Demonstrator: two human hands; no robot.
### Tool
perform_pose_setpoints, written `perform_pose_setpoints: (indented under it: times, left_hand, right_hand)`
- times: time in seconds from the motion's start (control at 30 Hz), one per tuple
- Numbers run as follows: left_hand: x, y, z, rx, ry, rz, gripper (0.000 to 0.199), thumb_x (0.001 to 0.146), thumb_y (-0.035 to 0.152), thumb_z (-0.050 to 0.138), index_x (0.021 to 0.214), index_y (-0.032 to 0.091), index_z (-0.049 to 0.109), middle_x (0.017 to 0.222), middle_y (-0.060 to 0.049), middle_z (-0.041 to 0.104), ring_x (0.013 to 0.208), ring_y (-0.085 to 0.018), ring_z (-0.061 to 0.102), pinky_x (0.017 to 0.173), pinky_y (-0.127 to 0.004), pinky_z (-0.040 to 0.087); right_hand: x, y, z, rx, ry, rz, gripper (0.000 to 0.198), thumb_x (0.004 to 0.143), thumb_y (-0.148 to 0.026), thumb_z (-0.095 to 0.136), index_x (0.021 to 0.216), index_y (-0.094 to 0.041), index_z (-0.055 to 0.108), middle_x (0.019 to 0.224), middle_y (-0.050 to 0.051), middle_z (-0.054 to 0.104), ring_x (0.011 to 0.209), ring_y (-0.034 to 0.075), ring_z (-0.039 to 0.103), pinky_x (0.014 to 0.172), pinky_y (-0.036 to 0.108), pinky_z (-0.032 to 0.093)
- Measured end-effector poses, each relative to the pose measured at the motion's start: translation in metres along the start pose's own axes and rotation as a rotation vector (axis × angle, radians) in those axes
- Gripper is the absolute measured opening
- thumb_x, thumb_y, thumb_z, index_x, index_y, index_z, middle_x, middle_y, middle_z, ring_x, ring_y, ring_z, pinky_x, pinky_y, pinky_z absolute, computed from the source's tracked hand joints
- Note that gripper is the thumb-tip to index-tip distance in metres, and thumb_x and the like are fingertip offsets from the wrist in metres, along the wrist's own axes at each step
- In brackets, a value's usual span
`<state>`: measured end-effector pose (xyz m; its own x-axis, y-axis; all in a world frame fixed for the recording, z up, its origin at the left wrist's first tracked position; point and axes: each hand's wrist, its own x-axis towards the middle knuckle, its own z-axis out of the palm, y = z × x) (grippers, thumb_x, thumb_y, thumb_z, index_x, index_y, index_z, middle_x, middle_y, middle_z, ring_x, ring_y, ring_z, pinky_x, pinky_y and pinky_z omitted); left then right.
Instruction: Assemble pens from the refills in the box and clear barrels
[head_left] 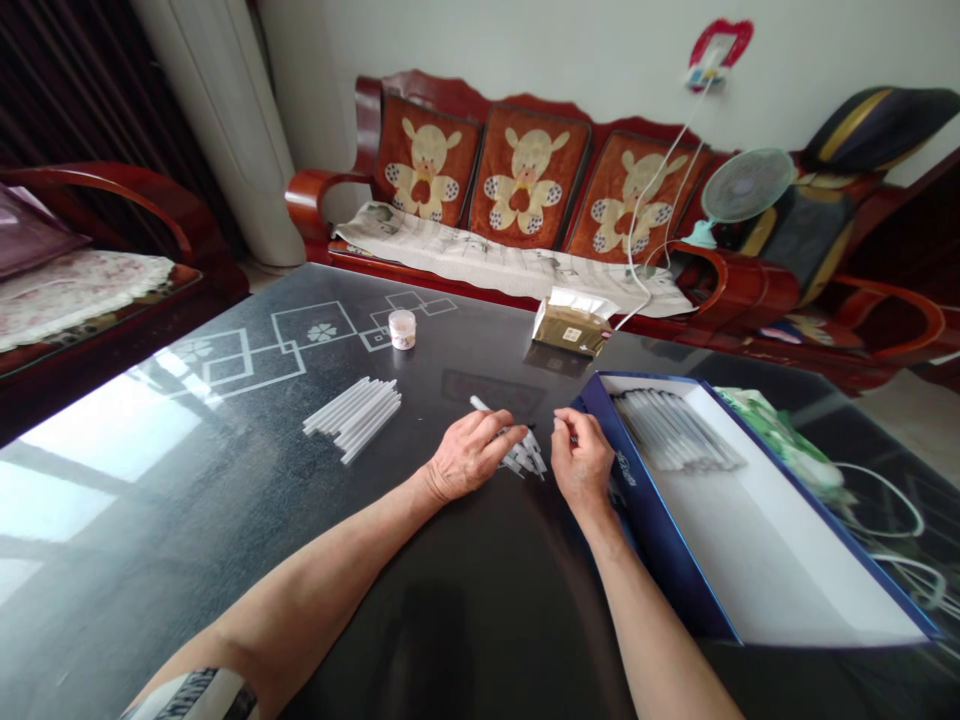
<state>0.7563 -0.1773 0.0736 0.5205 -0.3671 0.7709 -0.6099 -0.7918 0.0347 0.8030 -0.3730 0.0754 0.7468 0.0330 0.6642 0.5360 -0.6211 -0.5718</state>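
"Left hand (472,455): is anything gripped?"
"Cannot be told; white sticks (531,457) on the bench (495,590) are partly covered by it."
"Right hand (582,462)?"
"Curled beside them; its grip cannot be seen."

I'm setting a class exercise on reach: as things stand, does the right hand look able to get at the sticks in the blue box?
Likely yes: the right hand is close beside the blue box, whose top is open, and the sticks inside lie uncovered; only the side wall stands between.
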Motion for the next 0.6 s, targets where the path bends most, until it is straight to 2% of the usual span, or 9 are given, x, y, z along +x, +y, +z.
perform_pose_setpoints:
  times: [0.07, 0.17, 0.27, 0.33, 0.47, 0.6]
  left_hand:
    - [-0.001, 0.001, 0.002, -0.044, 0.043, -0.006, 0.028, 0.093, 0.015, 0.041, 0.115, 0.019, 0.057, 0.109, -0.009, 0.062, 0.100, -0.016, 0.060, 0.085, -0.028, 0.052]
    - [-0.002, 0.003, 0.006, -0.094, 0.050, -0.012, 0.026, 0.094, 0.015, 0.039, 0.115, 0.018, 0.055, 0.113, -0.011, 0.062, 0.106, -0.017, 0.060, 0.086, -0.029, 0.055]
    - [-0.003, 0.006, 0.008, -0.156, 0.021, 0.026, 0.027, 0.094, 0.015, 0.039, 0.117, 0.017, 0.053, 0.116, -0.012, 0.061, 0.109, -0.017, 0.060, 0.088, -0.030, 0.055]
    - [-0.002, 0.008, 0.008, -0.200, 0.008, 0.050, 0.027, 0.093, 0.014, 0.040, 0.118, 0.017, 0.052, 0.117, -0.012, 0.061, 0.111, -0.016, 0.059, 0.090, -0.030, 0.055]
    - [-0.002, 0.008, 0.008, -0.237, -0.006, 0.055, 0.025, 0.093, 0.014, 0.040, 0.114, 0.017, 0.052, 0.116, -0.011, 0.061, 0.109, -0.015, 0.060, 0.088, -0.028, 0.055]
    - [-0.002, 0.001, 0.010, -0.187, -0.010, -0.005, 0.025, 0.093, 0.015, 0.038, 0.111, 0.017, 0.055, 0.110, -0.010, 0.063, 0.101, -0.014, 0.063, 0.086, -0.028, 0.055]
  right_hand:
    - [-0.004, -0.006, 0.004, 0.126, 0.001, 0.108, 0.023, 0.088, -0.032, 0.048, 0.098, -0.018, 0.064, 0.093, 0.007, 0.068, 0.076, 0.016, 0.063, 0.073, 0.031, 0.051]
    - [-0.007, -0.010, 0.009, 0.317, -0.032, 0.356, 0.034, 0.089, -0.042, 0.047, 0.110, -0.017, 0.059, 0.097, 0.008, 0.070, 0.070, 0.014, 0.064, 0.059, 0.027, 0.050]
    - [-0.005, -0.008, 0.013, 0.528, -0.043, 0.592, 0.049, 0.084, -0.053, 0.051, 0.115, -0.016, 0.056, 0.101, 0.010, 0.069, 0.071, 0.015, 0.066, 0.044, 0.021, 0.044]
    - [-0.002, -0.007, 0.013, 0.683, -0.009, 0.714, 0.052, 0.079, -0.056, 0.057, 0.112, -0.016, 0.057, 0.098, 0.010, 0.070, 0.072, 0.016, 0.067, 0.041, 0.019, 0.042]
    - [0.007, -0.003, 0.009, 0.959, 0.042, 0.888, 0.045, 0.069, -0.050, 0.070, 0.098, -0.017, 0.063, 0.086, 0.005, 0.070, 0.068, 0.013, 0.067, 0.044, 0.017, 0.043]
    - [0.011, 0.000, 0.005, 1.061, 0.073, 0.928, 0.039, 0.061, -0.044, 0.078, 0.086, -0.019, 0.062, 0.066, -0.003, 0.064, 0.059, 0.011, 0.063, 0.044, 0.017, 0.042]
